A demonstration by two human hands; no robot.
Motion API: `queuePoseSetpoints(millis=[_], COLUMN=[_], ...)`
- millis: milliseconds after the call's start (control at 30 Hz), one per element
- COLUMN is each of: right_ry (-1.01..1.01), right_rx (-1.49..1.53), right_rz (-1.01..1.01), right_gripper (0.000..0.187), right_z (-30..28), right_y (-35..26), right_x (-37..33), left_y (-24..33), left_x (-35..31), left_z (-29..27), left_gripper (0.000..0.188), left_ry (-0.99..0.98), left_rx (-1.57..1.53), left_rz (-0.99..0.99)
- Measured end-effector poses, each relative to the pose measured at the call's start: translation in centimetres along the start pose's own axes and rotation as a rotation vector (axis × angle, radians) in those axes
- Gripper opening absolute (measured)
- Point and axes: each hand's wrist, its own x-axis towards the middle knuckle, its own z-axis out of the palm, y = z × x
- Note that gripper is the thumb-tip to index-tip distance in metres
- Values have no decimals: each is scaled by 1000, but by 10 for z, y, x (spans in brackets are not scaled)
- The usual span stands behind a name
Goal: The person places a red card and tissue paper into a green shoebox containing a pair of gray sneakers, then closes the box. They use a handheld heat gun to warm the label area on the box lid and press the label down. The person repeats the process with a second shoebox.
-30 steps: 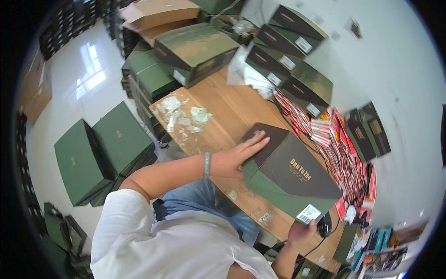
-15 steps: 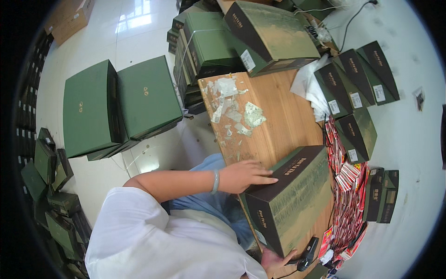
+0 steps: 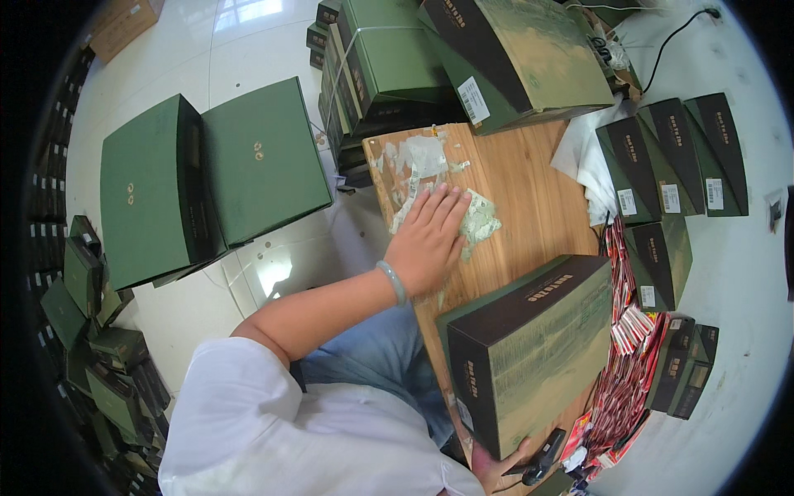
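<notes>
My left hand (image 3: 429, 241) lies flat with its fingers stretched out over the wooden table (image 3: 529, 198). Its fingertips reach torn label scraps (image 3: 427, 156) stuck to the tabletop and a crumpled pale-green label (image 3: 480, 218). Nothing is gripped in it. A large green and dark brown cardboard box (image 3: 546, 347) with a tan landscape print rests on the table to the right. At the box's near lower corner is my right hand (image 3: 496, 469), its thumb against the side; the other fingers are mostly hidden under the box.
Beside my right hand lies a black corded handheld device (image 3: 544, 457). Red printed packets (image 3: 633, 388) pile along the wall. More green boxes (image 3: 529, 58) stand at the table's far end, along the right wall, and on the floor to the left (image 3: 265, 157).
My left hand has left the box top and moved away and to the left onto the label scraps. The right hand stays at the box's near corner. The whole view has shifted slightly.
</notes>
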Motion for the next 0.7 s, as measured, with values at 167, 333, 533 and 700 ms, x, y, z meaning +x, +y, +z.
queuePoseSetpoints(millis=[167,333,533,700], right_ry=[49,-147,-120,-217], right_rx=[93,-209,416,414], right_rz=[81,141,454,258], right_gripper=[111,83,79,76], right_z=[43,46,92,163], right_y=[-11,-29,-56,-76], right_x=[19,33,49,51], left_y=[-4,-4,-3,-1], left_x=[0,1,0,-2], left_z=[-7,-5,-7,-4], left_gripper=[57,57,56,55], left_ry=[17,53,40,32], left_rx=[-93,-140,-83,-34], left_rz=[-56,-66,-31,-33])
